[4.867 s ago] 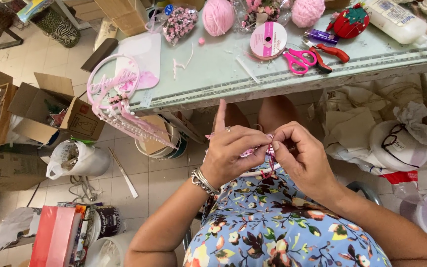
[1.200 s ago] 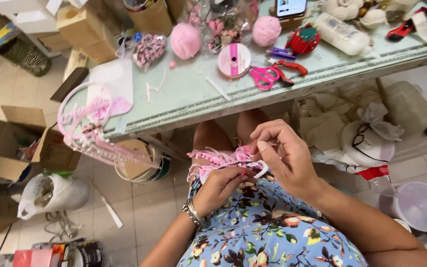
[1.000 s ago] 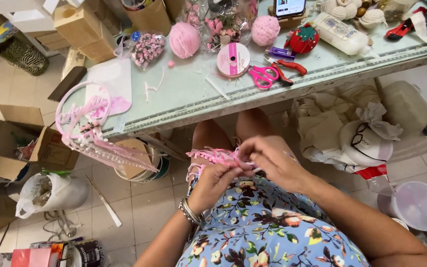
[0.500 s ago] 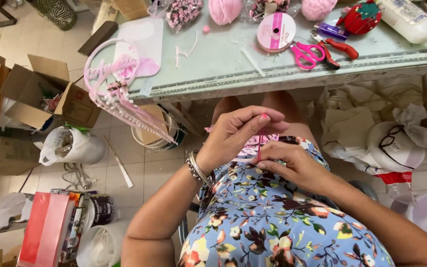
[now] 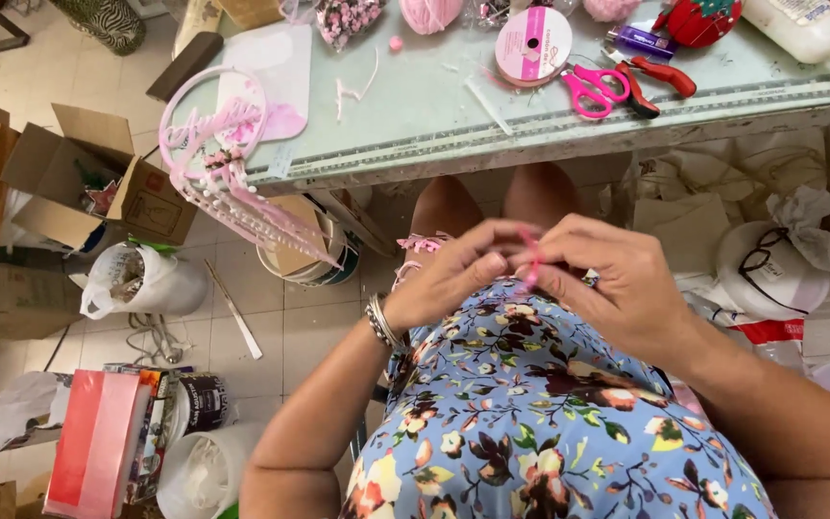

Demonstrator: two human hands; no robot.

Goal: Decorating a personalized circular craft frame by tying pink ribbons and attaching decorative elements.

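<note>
Pinching a thin pink ribbon strip (image 5: 533, 258) between the fingertips of both hands, a seated person works over a floral-print lap, below the glass-topped table (image 5: 434, 125). The strip looks easy to lose: it is narrow, and any slackening could drop it onto the cluttered floor at 8 o'clock. The left hand (image 5: 453, 279) is nearly closed on it, the right hand (image 5: 617, 279) likewise. Pink scissors (image 5: 596, 88) lie at 12 o'clock, well apart.

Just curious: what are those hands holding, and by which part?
A thin pink strip, pinched between fingertips of the left hand and right hand; the exact part is blurred.
</note>
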